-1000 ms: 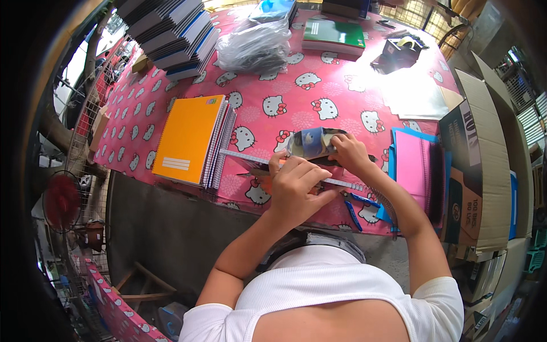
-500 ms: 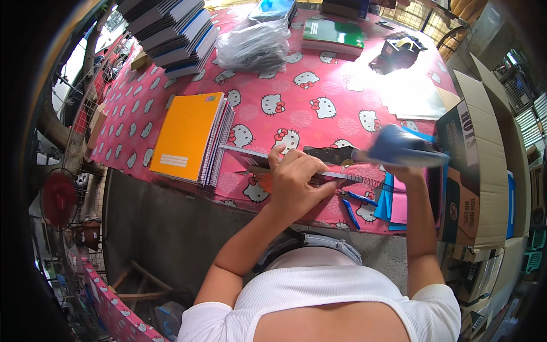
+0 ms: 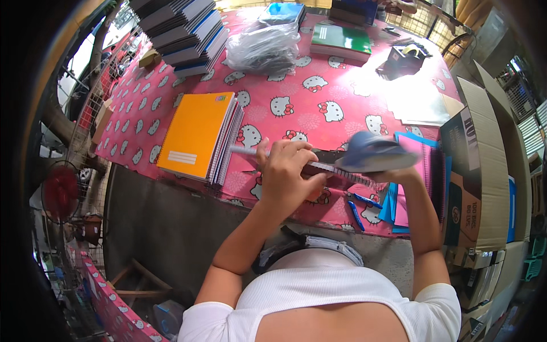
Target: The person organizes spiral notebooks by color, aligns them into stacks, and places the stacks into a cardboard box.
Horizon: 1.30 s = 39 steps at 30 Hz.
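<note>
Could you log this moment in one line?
left hand: holding spiral notebook; right hand: holding blurred blue object; nearby: yellow notebook, pens

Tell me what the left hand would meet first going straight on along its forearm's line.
Beyond the spiral-bound notebook it holds, the left hand would probably cross the pink tablecloth and first meet the green notebook at the far side; depth and exact line are unclear.

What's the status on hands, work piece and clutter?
Left hand on spiral notebook, edge up. Right hand holding blue object, motion-blurred, near notebook's right end. Two blue pens lying close by.
</note>
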Available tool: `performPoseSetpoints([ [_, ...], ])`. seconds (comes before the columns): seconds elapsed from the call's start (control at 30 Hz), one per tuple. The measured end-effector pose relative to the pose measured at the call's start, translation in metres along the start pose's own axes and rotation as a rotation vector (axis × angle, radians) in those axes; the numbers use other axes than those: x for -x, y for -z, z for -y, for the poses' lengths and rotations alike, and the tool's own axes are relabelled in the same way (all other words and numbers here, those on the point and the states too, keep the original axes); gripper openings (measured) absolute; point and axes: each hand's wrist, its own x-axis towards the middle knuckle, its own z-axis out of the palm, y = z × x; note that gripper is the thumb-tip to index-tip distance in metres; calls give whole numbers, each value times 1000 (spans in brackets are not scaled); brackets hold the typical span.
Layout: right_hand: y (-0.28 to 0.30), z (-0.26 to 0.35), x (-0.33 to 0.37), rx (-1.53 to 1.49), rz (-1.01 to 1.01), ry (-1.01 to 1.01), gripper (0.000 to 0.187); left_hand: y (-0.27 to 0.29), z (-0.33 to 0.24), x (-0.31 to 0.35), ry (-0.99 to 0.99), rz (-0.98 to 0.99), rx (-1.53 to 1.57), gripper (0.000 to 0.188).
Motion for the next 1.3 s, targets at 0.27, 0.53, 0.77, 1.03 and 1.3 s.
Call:
performPoseSetpoints([
  [0.27, -8, -7, -24, 284, 64, 78, 43, 6, 17, -1, 127, -83, -223, 39],
  [0.53, -17, 4, -47, 473, 86, 70, 42, 2, 47, 3, 110, -110, 44, 40],
  [0.77, -29, 11, -68, 489, -15, -83, 45, 12, 51, 6, 178, -118, 91, 45],
  [1.03, -34, 22, -80, -337, 96, 134, 50, 27, 68, 9, 210, -192, 171, 55],
  [1.3, -59, 30, -104, -113, 113, 101, 53, 20, 93, 25, 522, -177, 613, 81],
])
